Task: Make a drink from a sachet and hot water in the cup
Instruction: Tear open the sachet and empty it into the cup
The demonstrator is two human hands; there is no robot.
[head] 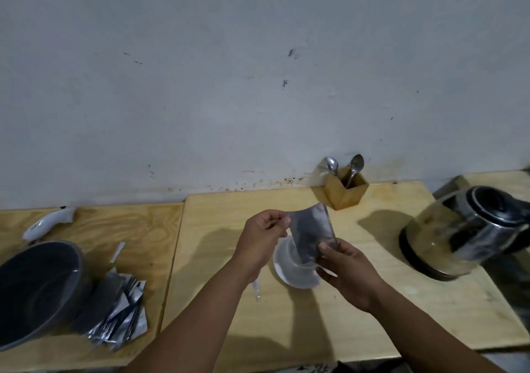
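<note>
I hold a silver foil sachet (311, 232) over the cup (289, 253), a clear glass that stands on a white saucer (282, 272). My left hand (262, 237) pinches the sachet's upper left corner. My right hand (348, 272) grips its lower right end, close to the cup's rim. The sachet hangs tilted, its lower end over the cup's mouth. The cup is partly hidden behind the sachet and my right hand. A glass electric kettle (461, 232) with a black lid stands at the right on the wooden table (387, 315).
A wooden holder (345, 190) with two spoons stands by the wall. At the left lie a dark grey bowl (37, 289), a pile of foil sachets (120, 312), a torn strip (118, 252) and a white object (47, 223). Another strip (256, 288) lies under my left wrist.
</note>
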